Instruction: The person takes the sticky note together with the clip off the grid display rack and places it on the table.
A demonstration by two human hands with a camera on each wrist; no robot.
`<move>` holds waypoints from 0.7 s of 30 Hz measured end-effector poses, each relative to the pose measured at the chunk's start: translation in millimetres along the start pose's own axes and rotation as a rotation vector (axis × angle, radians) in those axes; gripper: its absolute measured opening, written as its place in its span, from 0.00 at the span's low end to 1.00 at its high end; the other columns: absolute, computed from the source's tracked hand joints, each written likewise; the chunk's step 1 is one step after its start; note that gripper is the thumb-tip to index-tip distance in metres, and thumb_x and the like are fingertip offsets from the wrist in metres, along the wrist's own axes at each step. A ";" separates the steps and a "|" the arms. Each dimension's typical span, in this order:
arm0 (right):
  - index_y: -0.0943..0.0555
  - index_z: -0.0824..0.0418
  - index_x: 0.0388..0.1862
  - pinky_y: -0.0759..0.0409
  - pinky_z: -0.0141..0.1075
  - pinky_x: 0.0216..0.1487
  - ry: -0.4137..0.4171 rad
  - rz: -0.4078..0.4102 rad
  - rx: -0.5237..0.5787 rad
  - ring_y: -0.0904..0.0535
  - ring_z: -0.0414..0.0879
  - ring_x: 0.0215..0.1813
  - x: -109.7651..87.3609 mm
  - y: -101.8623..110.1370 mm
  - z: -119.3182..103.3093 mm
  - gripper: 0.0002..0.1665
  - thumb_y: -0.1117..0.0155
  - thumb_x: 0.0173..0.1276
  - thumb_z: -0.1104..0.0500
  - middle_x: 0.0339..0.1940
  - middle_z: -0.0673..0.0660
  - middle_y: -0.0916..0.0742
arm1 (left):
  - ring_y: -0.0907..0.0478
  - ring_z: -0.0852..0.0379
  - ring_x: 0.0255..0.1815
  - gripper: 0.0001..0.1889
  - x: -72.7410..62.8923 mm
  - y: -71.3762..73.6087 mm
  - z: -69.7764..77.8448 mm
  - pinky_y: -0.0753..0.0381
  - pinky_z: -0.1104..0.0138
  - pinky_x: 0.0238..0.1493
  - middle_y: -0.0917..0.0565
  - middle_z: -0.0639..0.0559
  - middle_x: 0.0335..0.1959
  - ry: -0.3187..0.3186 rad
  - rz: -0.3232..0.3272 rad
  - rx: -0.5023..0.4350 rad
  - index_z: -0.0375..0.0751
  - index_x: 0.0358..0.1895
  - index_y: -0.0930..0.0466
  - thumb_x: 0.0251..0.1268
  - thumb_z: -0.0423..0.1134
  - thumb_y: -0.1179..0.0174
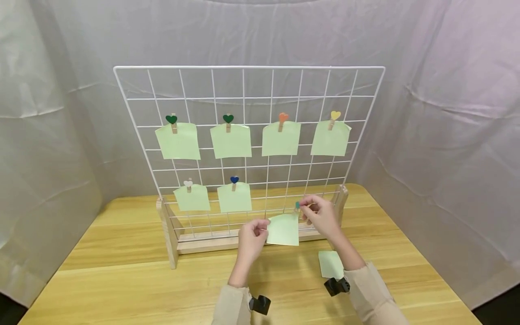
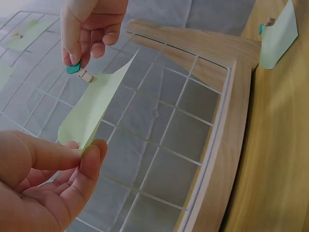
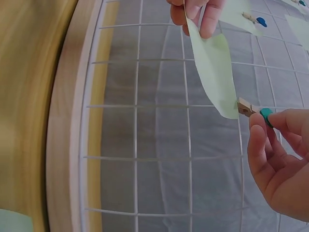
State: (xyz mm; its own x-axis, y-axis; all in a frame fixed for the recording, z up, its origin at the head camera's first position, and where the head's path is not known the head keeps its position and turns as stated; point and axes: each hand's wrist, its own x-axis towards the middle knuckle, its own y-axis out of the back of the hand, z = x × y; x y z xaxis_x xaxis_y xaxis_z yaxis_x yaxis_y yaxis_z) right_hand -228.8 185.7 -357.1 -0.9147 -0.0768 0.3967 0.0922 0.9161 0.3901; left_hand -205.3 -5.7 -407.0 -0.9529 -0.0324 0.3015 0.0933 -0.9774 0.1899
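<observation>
My left hand (image 1: 252, 239) pinches the left edge of a pale green paper note (image 1: 283, 230), held in front of the lower part of a white wire grid (image 1: 243, 81). Between thumb and fingers, my right hand (image 1: 321, 214) pinches the teal end of a small wooden clothespin (image 3: 245, 107). The clothespin's tip meets the note's edge in both wrist views; whether it clamps the paper, I cannot tell. The note bends slightly. Several green notes, such as the upper-left note (image 1: 178, 142), hang on the grid from clothespins with coloured hearts, including a blue one (image 1: 234, 180).
Wooden feet (image 1: 168, 234) and a wooden bar hold the grid upright on the wood-grain table (image 1: 122, 289). Another green note (image 1: 331, 264) lies near my right forearm; the left wrist view shows a teal clothespin (image 2: 261, 29) on it. Grey cloth (image 1: 53, 113) surrounds the table.
</observation>
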 end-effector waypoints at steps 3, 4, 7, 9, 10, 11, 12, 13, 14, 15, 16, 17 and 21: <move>0.21 0.77 0.37 0.23 0.26 0.22 -0.016 -0.005 0.002 0.24 0.36 0.22 -2.7 1.0 4.6 0.05 0.43 0.67 0.73 0.35 0.71 0.17 | 0.20 0.53 0.33 0.11 -0.8 -1.5 -2.6 0.25 0.77 0.32 0.16 0.36 0.33 0.007 -0.013 0.011 0.24 0.39 0.18 0.53 0.17 0.45; 0.21 0.77 0.38 0.22 0.26 0.22 -0.024 -0.008 0.005 0.24 0.35 0.22 -3.8 1.4 6.3 0.05 0.43 0.67 0.73 0.36 0.71 0.17 | 0.20 0.53 0.33 0.11 -1.0 -2.1 -3.4 0.25 0.77 0.33 0.17 0.36 0.33 0.010 -0.017 0.011 0.24 0.39 0.18 0.53 0.17 0.45; 0.21 0.77 0.38 0.21 0.28 0.23 -0.045 -0.019 0.005 0.24 0.34 0.22 -7.3 2.9 11.8 0.06 0.43 0.67 0.73 0.36 0.71 0.17 | 0.21 0.53 0.32 0.11 -1.6 -3.8 -5.7 0.25 0.76 0.31 0.16 0.36 0.33 0.015 -0.025 0.022 0.25 0.39 0.18 0.53 0.17 0.45; 0.21 0.77 0.38 0.21 0.29 0.23 -0.060 -0.022 0.015 0.24 0.35 0.22 -9.7 3.9 15.4 0.06 0.43 0.67 0.72 0.36 0.72 0.17 | 0.21 0.54 0.32 0.11 -1.9 -5.3 -7.3 0.25 0.76 0.31 0.16 0.36 0.33 0.023 -0.026 0.030 0.25 0.39 0.17 0.53 0.17 0.45; 0.21 0.77 0.39 0.21 0.28 0.23 -0.066 -0.023 0.023 0.23 0.35 0.22 -10.7 4.5 17.4 0.06 0.43 0.67 0.72 0.36 0.72 0.17 | 0.22 0.54 0.32 0.11 -2.0 -5.9 -7.8 0.25 0.76 0.30 0.16 0.36 0.33 0.031 -0.028 0.033 0.25 0.38 0.17 0.53 0.17 0.45; 0.21 0.77 0.39 0.21 0.28 0.22 -0.072 -0.021 0.032 0.23 0.35 0.22 -11.7 4.9 19.2 0.06 0.42 0.67 0.72 0.36 0.71 0.17 | 0.22 0.55 0.31 0.11 -2.3 -6.6 -8.4 0.26 0.76 0.30 0.16 0.36 0.33 0.039 -0.030 0.036 0.26 0.38 0.17 0.53 0.17 0.45; 0.21 0.77 0.39 0.22 0.28 0.22 -0.076 -0.018 0.041 0.23 0.35 0.22 -12.6 5.4 21.2 0.06 0.42 0.67 0.72 0.36 0.71 0.17 | 0.22 0.56 0.31 0.11 -2.5 -7.1 -8.8 0.25 0.76 0.30 0.16 0.36 0.33 0.048 -0.033 0.035 0.26 0.38 0.17 0.53 0.17 0.45; 0.21 0.78 0.39 0.22 0.27 0.22 -0.081 -0.016 0.047 0.23 0.36 0.22 -13.6 6.1 23.1 0.06 0.42 0.67 0.72 0.35 0.70 0.17 | 0.23 0.56 0.30 0.11 -2.7 -7.8 -9.5 0.25 0.76 0.30 0.16 0.37 0.33 0.054 -0.038 0.038 0.26 0.38 0.17 0.53 0.17 0.45; 0.21 0.78 0.39 0.22 0.27 0.22 -0.087 -0.014 0.052 0.23 0.36 0.22 -14.5 6.8 25.0 0.07 0.42 0.66 0.72 0.35 0.69 0.17 | 0.23 0.57 0.30 0.11 -3.0 -8.2 -10.1 0.25 0.76 0.29 0.16 0.37 0.33 0.057 -0.043 0.040 0.26 0.38 0.17 0.53 0.17 0.45; 0.21 0.78 0.39 0.22 0.28 0.22 -0.091 -0.012 0.055 0.23 0.36 0.22 -15.3 7.6 26.7 0.07 0.42 0.66 0.72 0.34 0.68 0.17 | 0.23 0.57 0.30 0.11 -3.4 -8.5 -10.8 0.24 0.76 0.29 0.16 0.37 0.32 0.056 -0.048 0.042 0.26 0.37 0.17 0.52 0.17 0.45; 0.21 0.78 0.40 0.22 0.28 0.21 -0.096 -0.009 0.060 0.23 0.35 0.22 -16.0 8.5 28.4 0.07 0.41 0.66 0.72 0.33 0.67 0.18 | 0.23 0.57 0.29 0.11 -3.7 -8.9 -11.2 0.24 0.76 0.29 0.16 0.36 0.33 0.062 -0.053 0.041 0.26 0.38 0.17 0.52 0.17 0.45; 0.21 0.78 0.40 0.22 0.28 0.21 -0.102 -0.008 0.061 0.24 0.35 0.22 -16.8 9.3 29.7 0.07 0.41 0.66 0.72 0.32 0.64 0.18 | 0.23 0.57 0.29 0.11 -4.1 -9.3 -11.9 0.24 0.76 0.29 0.16 0.36 0.32 0.062 -0.059 0.042 0.26 0.38 0.17 0.52 0.16 0.45; 0.22 0.79 0.41 0.23 0.26 0.21 -0.137 -0.012 0.066 0.24 0.35 0.22 -19.7 13.1 33.5 0.09 0.41 0.66 0.71 0.31 0.59 0.18 | 0.21 0.52 0.30 0.12 -5.9 -10.9 -15.1 0.22 0.73 0.30 0.16 0.36 0.33 0.059 -0.082 0.046 0.25 0.38 0.17 0.51 0.15 0.45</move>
State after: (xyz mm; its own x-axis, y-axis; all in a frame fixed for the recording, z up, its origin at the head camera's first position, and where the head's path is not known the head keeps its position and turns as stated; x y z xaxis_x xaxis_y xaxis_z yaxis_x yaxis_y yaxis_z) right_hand -222.7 212.4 -387.6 -0.9612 -0.0379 0.2731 0.0587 0.9397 0.3368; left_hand -205.1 2.0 -425.0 -0.9731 0.0341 0.2277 0.0258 -0.9666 0.2549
